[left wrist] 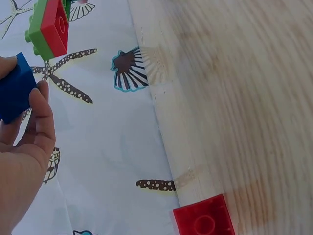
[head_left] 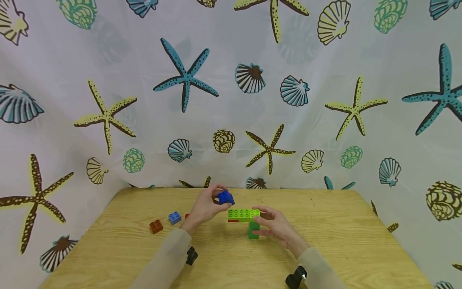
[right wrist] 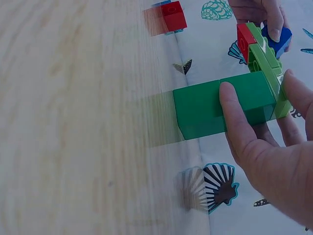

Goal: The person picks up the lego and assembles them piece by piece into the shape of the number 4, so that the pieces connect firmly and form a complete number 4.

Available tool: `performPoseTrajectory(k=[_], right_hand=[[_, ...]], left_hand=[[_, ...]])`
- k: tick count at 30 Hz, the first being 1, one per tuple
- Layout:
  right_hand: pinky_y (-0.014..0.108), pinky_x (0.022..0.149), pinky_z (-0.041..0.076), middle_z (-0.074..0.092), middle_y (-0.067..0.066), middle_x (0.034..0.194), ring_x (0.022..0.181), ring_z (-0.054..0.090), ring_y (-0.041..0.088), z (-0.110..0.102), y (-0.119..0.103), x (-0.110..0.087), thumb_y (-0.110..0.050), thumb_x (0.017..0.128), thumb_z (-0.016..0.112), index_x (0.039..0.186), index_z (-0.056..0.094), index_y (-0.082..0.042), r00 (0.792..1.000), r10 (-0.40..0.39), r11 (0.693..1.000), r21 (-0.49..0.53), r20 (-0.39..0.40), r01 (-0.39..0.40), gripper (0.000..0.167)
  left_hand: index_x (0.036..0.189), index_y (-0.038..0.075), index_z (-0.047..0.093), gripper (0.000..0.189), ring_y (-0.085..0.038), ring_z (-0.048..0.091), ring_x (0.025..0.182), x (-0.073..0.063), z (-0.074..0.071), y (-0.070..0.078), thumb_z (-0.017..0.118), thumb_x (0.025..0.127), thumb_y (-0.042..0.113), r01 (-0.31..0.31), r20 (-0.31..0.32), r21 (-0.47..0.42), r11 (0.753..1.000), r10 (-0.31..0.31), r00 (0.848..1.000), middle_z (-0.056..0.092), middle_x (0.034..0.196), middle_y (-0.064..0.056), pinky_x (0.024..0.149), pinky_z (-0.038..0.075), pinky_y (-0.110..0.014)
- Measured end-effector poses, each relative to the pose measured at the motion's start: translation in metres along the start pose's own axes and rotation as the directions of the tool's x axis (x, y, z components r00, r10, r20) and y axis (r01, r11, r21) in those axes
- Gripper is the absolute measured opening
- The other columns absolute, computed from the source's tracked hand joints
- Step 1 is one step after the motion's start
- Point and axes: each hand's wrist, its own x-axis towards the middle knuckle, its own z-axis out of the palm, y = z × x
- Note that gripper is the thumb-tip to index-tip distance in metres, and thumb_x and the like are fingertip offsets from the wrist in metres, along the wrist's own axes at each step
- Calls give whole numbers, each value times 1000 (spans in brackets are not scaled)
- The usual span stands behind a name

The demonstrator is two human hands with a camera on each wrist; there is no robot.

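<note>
My left hand [head_left: 208,205] pinches a blue brick [head_left: 225,197] between thumb and fingers. The brick is held in the air, just above and behind the left end of a long lime-green brick [head_left: 239,214]. That lime brick lies across the top of an upright stack of dark green bricks [right wrist: 200,110] and juts out to the left. Under its jutting end a red brick [left wrist: 57,28] is attached. With its fingers around the green stack and near the lime brick's right end, my right hand [head_left: 277,226] holds the build upright on the table.
Left of the build, an orange-brown brick [head_left: 156,226] and a lighter blue brick [head_left: 175,217] lie on the wooden table [head_left: 343,233]. Another red brick [left wrist: 204,218] is partly hidden by the left forearm in the head view. A shell-and-starfish curtain [head_left: 223,108] hangs behind.
</note>
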Motion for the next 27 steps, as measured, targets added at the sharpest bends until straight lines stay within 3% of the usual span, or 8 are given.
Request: performPoseTrajectory(k=[6,12,17,27], right_hand=[[48,93,53,54,15,136,114,61,20,-1,0,1,-21,93,68,144,47,-10,1000,-2,1000,10,6,2,57],[49,95,51,53,17,138,115,61,20,-3,1,1,-20,92,69,145,46,-8,1000,1,1000,7,16,-1,60],[48,96,51,52,18,139,115,61,20,-3,2,1,-17,93,68,147,44,-6,1000,2,1000,4,17,-3,60],[49,96,50,54,17,138,113,62,21,-4,4,2,-16,95,65,147,42,-5,1000,-15,1000,-1,23,15,59]], left_hand=[[126,14,64,43,-15,65,85,0,10,6,77,85,20,-16,48,23,1000,15,999,70,107,-6,74,56,-30],[133,19,61,48,-18,65,95,-1,18,10,74,87,19,3,67,23,1000,-5,998,67,114,-4,83,57,-35],[139,17,55,51,-21,65,102,-3,21,15,69,90,13,-29,99,21,999,27,995,66,120,-6,88,56,-38],[138,14,55,47,-24,66,106,-2,35,23,69,93,17,-108,178,-21,994,111,978,66,120,-8,90,55,-39]])
